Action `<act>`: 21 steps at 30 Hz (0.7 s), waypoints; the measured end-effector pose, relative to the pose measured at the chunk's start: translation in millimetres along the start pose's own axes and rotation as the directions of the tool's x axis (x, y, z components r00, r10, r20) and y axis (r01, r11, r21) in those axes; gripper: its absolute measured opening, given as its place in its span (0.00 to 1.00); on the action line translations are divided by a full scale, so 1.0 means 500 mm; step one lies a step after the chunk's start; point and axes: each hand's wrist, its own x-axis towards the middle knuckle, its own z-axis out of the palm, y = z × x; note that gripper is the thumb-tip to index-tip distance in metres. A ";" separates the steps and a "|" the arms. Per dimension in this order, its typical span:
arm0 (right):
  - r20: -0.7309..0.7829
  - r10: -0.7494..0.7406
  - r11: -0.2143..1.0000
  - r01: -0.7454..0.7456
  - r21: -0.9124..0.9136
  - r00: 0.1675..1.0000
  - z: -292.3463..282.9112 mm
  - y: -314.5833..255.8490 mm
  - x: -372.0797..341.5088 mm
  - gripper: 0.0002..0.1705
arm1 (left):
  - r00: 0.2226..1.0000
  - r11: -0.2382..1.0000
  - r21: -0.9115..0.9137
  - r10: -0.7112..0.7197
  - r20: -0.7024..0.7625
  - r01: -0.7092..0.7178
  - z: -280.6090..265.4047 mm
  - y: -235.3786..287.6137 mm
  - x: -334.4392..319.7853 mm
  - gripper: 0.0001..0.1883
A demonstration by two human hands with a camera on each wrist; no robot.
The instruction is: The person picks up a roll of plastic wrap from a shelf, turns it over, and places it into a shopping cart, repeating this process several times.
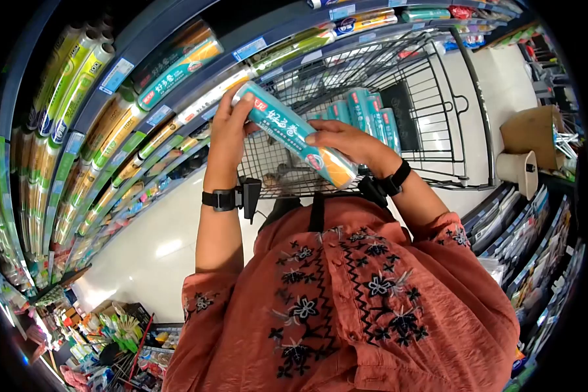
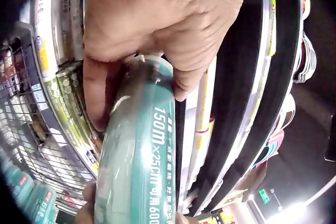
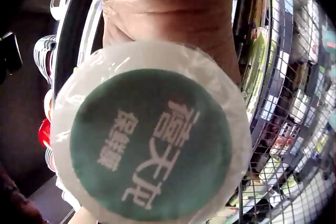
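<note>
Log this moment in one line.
left hand: grips teal roll | right hand: grips same roll | shopping cart: holds similar teal rolls

Teal roll (image 1: 287,128): "好多卷", "150m×25cm"; its end disc (image 3: 152,142): "保鲜膜", seemingly "禧天龙"; shelved green roll (image 1: 80,95): "100".

Roll (image 2: 139,150) cut off btm, L wrist view.

Downward head, close wrist views share one roll (image 1: 294,136).
</note>
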 end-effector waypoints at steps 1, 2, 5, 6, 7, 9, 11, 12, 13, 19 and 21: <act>0.037 0.007 0.999 -0.008 0.032 0.999 -0.006 -0.004 0.001 0.38 | 0.999 1.000 -0.013 0.009 -0.032 -0.009 -0.004 -0.003 -0.004 0.29; 0.074 0.011 0.998 -0.016 0.064 0.997 -0.014 -0.013 -0.002 0.37 | 0.998 1.000 -0.025 0.018 -0.064 -0.020 -0.007 -0.004 -0.008 0.29; 0.058 -0.009 0.996 0.003 0.091 0.998 -0.027 -0.045 -0.013 0.32 | 0.986 0.994 -0.106 0.015 -0.169 -0.033 -0.009 0.007 -0.033 0.28; 0.024 -0.020 0.994 0.017 0.106 1.000 -0.037 -0.041 -0.017 0.31 | 0.982 0.992 -0.120 0.023 -0.186 -0.046 -0.028 -0.008 -0.028 0.29; -0.011 -0.031 0.992 0.032 0.119 0.999 -0.051 -0.035 -0.020 0.31 | 0.981 0.986 -0.159 0.028 -0.192 -0.059 -0.033 -0.012 -0.031 0.29; -0.086 -0.044 0.957 0.067 0.281 0.995 -0.089 0.023 -0.001 0.24 | 0.978 0.968 -0.236 0.036 -0.205 -0.085 -0.043 -0.014 -0.042 0.31; -0.173 -0.109 0.892 0.173 0.418 0.979 -0.094 0.033 -0.004 0.21 | 0.980 0.959 -0.265 0.049 -0.191 -0.100 -0.053 -0.015 -0.049 0.22; -0.163 -0.140 0.846 0.204 0.493 0.977 -0.096 0.033 0.004 0.21 | 0.983 0.952 -0.289 0.052 -0.174 -0.101 -0.060 -0.020 -0.048 0.22; -0.167 -0.139 0.826 0.207 0.525 0.976 -0.096 0.034 0.003 0.19 | 0.986 0.944 -0.314 0.055 -0.155 -0.102 -0.065 -0.024 -0.048 0.22; -0.210 -0.151 0.790 0.245 0.562 0.966 -0.086 0.016 0.000 0.16 | 0.987 0.930 -0.351 0.055 -0.150 -0.105 -0.074 -0.026 -0.049 0.22; -0.219 -0.155 0.796 0.253 0.550 0.963 -0.085 0.012 0.000 0.18 | 0.987 0.933 -0.344 0.058 -0.146 -0.106 -0.076 -0.022 -0.053 0.22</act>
